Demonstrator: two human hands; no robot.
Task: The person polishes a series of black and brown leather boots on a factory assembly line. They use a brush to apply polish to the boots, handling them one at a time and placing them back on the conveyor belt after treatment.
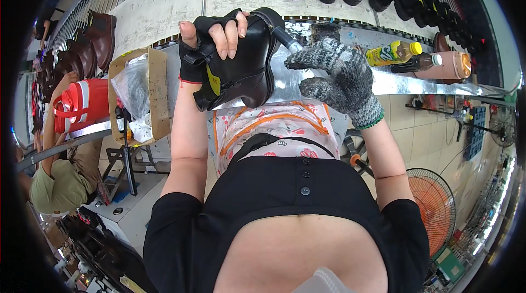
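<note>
Here the left hand [211, 41], in a black fingerless glove, has its fingers [226, 38] wrapped tight around a glossy black leather ankle boot [241, 65], holding it up in the air above the shiny metal bench [394, 82] with the sole edge tipped toward the right. The right hand [339, 74], in a grey speckled knitted glove, sits just beside the boot's heel with its fingers curled half open; a slim dark tool [285, 36] seems to run between that hand and the sole, though I cannot tell whether the fingers really pinch it. From where I stand, the worry is the grip: smooth leather held by one hand alone could turn or slip if the right hand presses hard at the heel, and the boot would drop onto the bench edge or the patterned apron [274, 126] below. A slip of the tool could also scuff the leather or catch the bare fingertips on top. The yellow-capped drink bottle [393, 52] and the brown bottle [419, 63] lie near the right elbow's sweep, so a wide swing could roll them. The open cardboard box of plastic bags [139, 93] stands close to the left forearm.
</note>
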